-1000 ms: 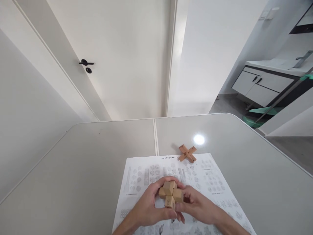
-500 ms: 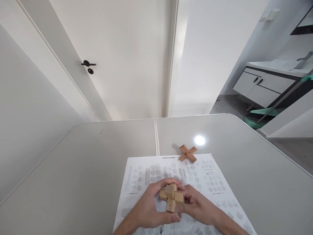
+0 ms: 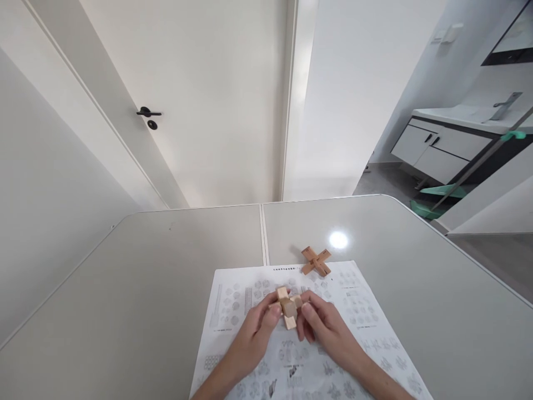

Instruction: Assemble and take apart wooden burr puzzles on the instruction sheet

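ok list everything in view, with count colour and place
table: 1, grey, foreground
sheet: 1, white, printed, on table
block: 1, light wood, held over sheet
cross: 1, brown, across sheet's far edge
door: 1, white, beyond table
handle: 1, black, on door
lock: 1, black, below handle
walls: several, white, both sides
box: 1, white, top right
cabinet: 1, white, far right
tap: 1, silver, above cabinet
panel: 1, dark-edged, top right
items: 2 or more, green, by cabinet
floor: 1, grey, right
left grip: 1, bare, on block's left
right grip: 1, bare, on block's right
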A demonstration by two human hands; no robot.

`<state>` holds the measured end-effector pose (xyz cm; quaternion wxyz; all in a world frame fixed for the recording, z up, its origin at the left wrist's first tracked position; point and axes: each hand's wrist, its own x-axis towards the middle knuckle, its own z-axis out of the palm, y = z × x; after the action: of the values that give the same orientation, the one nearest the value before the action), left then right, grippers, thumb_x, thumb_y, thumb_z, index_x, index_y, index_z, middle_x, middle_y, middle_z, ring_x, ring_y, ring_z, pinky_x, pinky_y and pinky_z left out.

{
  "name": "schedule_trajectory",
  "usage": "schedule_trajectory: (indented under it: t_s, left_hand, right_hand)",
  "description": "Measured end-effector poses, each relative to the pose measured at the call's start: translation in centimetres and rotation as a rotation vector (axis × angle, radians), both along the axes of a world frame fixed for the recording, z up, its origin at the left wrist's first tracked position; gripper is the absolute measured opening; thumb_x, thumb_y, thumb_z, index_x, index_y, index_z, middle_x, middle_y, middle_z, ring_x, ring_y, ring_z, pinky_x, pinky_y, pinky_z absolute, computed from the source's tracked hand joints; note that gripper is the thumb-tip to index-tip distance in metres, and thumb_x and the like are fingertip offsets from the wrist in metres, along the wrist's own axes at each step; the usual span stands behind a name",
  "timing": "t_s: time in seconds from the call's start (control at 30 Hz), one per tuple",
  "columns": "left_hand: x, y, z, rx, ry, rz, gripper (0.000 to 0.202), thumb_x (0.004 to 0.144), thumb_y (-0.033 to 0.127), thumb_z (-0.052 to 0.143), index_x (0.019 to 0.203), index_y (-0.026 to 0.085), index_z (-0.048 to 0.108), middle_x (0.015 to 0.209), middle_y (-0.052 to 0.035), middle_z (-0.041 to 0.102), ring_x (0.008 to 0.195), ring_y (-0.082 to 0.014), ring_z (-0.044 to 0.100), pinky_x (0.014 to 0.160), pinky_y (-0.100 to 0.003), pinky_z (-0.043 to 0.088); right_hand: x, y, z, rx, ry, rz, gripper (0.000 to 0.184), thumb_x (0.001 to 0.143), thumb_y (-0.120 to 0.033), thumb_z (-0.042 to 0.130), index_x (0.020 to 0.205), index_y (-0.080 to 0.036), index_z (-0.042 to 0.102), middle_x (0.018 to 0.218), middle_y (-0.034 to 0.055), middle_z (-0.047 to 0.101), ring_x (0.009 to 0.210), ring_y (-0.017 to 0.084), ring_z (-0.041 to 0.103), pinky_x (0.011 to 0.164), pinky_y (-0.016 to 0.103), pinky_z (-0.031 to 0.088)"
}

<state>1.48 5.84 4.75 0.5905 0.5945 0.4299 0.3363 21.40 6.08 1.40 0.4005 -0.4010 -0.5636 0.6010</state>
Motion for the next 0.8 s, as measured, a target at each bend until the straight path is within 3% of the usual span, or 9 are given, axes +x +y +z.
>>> schedule_trajectory:
  t_s: [0.07, 0.13, 0.27, 0.53, 0.8]
  left_hand:
    - [0.2, -0.2, 0.0, 0.044, 0.029, -0.027, 0.047, 0.109, 0.053, 0.036, 0.125, 0.019, 0.065, 0.098, -0.0065, 0.071, 0.089, -0.0211, 0.065, 0.093, -0.037, 0.053]
    - [0.3, -0.4, -0.4, 0.084, 0.045, -0.046, 0.049, 0.11, 0.052, 0.031, 0.122, 0.017, 0.063, 0.085, -0.0042, 0.066, 0.075, -0.0181, 0.06, 0.079, -0.033, 0.053]
    - [0.2, -0.7, -1.0, 0.104, 0.111, -0.01, 0.047, 0.11, 0.053, 0.026, 0.132, 0.02, 0.051, 0.081, -0.0007, 0.059, 0.067, -0.0161, 0.053, 0.065, -0.029, 0.048]
    - [-0.7, -0.6, -1.6, 0.304, 0.2, -0.015, 0.036, 0.109, 0.051, 0.029, 0.118, 0.023, 0.049, 0.073, 0.0051, 0.047, 0.062, -0.0145, 0.042, 0.066, -0.029, 0.038]
    - [-1.2, -0.5, -1.1, 0.317, 0.211, -0.061, 0.041, 0.108, 0.055, 0.026, 0.121, 0.023, 0.048, 0.078, 0.0024, 0.049, 0.065, -0.0155, 0.043, 0.066, -0.029, 0.039]
  right_hand:
    - [0.1, 0.2, 0.4, -0.037, -0.011, -0.006, 0.044, 0.105, -0.061, 0.046, 0.09, -0.021, 0.055, 0.056, -0.0046, 0.057, 0.05, 0.012, 0.046, 0.055, 0.026, 0.039]
    - [0.3, 0.3, 0.7, -0.073, 0.035, 0.078, 0.042, 0.104, -0.06, 0.05, 0.089, -0.021, 0.054, 0.061, -0.0038, 0.058, 0.053, 0.012, 0.048, 0.056, 0.026, 0.04]
    - [0.2, 0.1, 1.0, -0.11, 0.165, 0.235, 0.035, 0.103, -0.054, 0.056, 0.097, -0.02, 0.055, 0.078, -0.0003, 0.062, 0.061, 0.012, 0.054, 0.063, 0.028, 0.046]
    - [-0.3, -1.0, 0.2, -0.121, 0.261, 0.268, 0.034, 0.098, -0.049, 0.068, 0.092, -0.02, 0.052, 0.08, 0.0012, 0.063, 0.072, 0.015, 0.056, 0.07, 0.031, 0.046]
    - [-0.6, -1.4, 0.3, -0.079, 0.21, 0.2, 0.036, 0.096, -0.05, 0.07, 0.088, -0.021, 0.051, 0.074, -0.0016, 0.061, 0.067, 0.013, 0.05, 0.065, 0.027, 0.04]
